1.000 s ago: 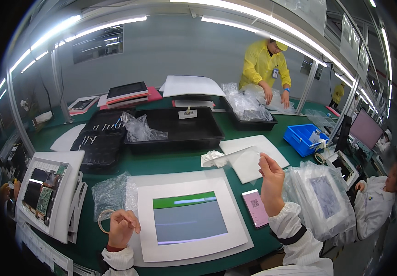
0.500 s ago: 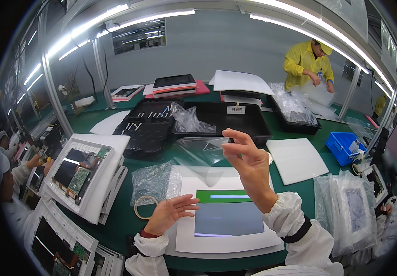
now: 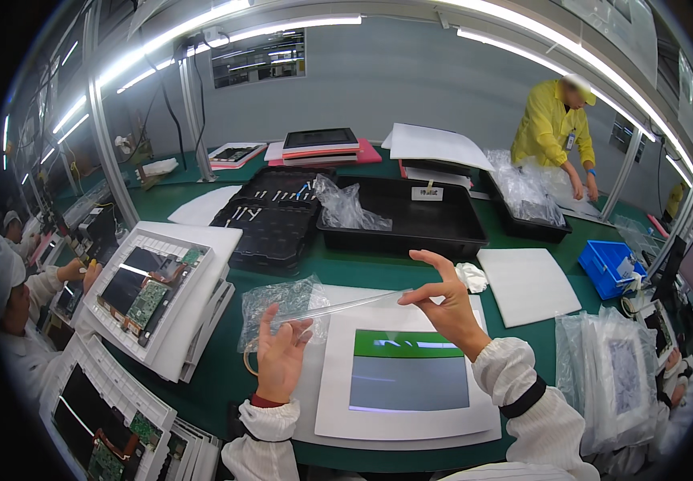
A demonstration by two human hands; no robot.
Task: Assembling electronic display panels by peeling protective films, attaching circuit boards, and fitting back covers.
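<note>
My right hand (image 3: 447, 311) pinches one end of a clear plastic film (image 3: 346, 305) between thumb and finger, its other fingers raised. At the film's other end, my left hand (image 3: 280, 359) has its fingers up and curled about the edge; how firmly they grip is hard to see. The film is stretched between both hands, nearly edge-on. Below it lies a flat screen panel (image 3: 409, 383), grey-blue with a green strip along its far side, on a white foam sheet (image 3: 333, 413).
Left: stacked white frames with circuit boards (image 3: 154, 301). Behind: a black tool tray (image 3: 262, 232) and a black bin (image 3: 403, 228). Right: white foam (image 3: 529, 284), a blue basket (image 3: 609, 268), bagged frames (image 3: 603, 377). Bubble wrap (image 3: 262, 309) lies beside my left hand. Co-workers stand around.
The film, hanging from my right hand before, now spans both hands. My left hand has risen from open beside the panel to the film's left end. My right hand has lowered.
</note>
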